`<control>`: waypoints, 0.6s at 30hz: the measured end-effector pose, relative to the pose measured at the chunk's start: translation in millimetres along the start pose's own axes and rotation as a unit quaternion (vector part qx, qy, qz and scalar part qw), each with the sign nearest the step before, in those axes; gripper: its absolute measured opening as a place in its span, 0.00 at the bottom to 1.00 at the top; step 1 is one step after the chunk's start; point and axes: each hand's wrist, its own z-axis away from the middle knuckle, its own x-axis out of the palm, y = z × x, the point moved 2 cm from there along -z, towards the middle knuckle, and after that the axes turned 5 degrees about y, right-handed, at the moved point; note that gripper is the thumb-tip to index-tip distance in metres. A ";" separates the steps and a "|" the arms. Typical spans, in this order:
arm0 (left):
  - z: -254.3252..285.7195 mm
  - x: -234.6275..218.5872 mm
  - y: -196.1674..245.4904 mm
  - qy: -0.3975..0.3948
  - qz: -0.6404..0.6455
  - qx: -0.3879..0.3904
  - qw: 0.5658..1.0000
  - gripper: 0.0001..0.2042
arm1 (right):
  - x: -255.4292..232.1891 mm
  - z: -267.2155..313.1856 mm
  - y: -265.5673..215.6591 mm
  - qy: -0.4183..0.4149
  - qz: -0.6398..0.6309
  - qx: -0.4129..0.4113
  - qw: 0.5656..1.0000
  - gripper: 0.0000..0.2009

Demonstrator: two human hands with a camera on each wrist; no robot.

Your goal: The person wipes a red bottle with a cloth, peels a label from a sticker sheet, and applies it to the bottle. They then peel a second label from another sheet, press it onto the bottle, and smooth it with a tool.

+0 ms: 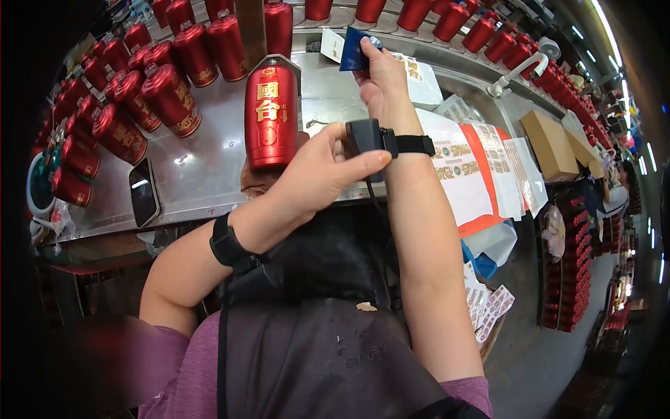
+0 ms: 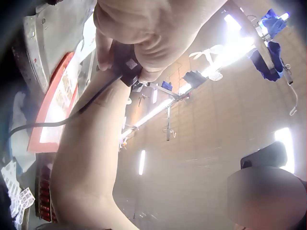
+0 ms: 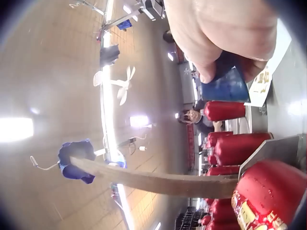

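My left hand (image 1: pixel 317 171) grips the small black camera (image 1: pixel 364 140) strapped to my right wrist, thumb on its near side. In the left wrist view the fingers wrap round this box, and a cable (image 2: pixel 57 124) runs from it. My right hand (image 1: pixel 384 73) pinches a flat blue plate-like piece (image 1: pixel 354 50), thumb on top; in the right wrist view the blue piece (image 3: pixel 225 87) has a straight edge. A red bottle (image 1: pixel 271 126) with gold characters lies label up on a brown cloth (image 1: pixel 257 183), left of my hands.
Several red bottles (image 1: pixel 171 101) stand on the metal bench at the left, near a phone (image 1: pixel 144 192). Sticker sheets (image 1: pixel 453 164) lie at the right over an orange-red sheet. Behind them are a faucet (image 1: pixel 506 85) and a conveyor of bottles. A cardboard box (image 1: pixel 548 146) sits further right.
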 end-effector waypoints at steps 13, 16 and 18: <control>1.8 3.8 -9.6 -0.070 0.117 -0.102 0.985 0.18 | 40.0 29.7 -38.4 -0.063 0.460 -0.730 0.502 0.09; -0.6 -1.2 -17.6 -0.077 0.140 -0.111 0.981 0.16 | 45.7 36.0 -34.6 -0.115 0.476 -0.757 0.431 0.10; -2.2 -4.0 -20.3 -0.088 0.142 -0.111 0.980 0.16 | 47.6 39.4 -32.9 -0.116 0.474 -0.749 0.449 0.10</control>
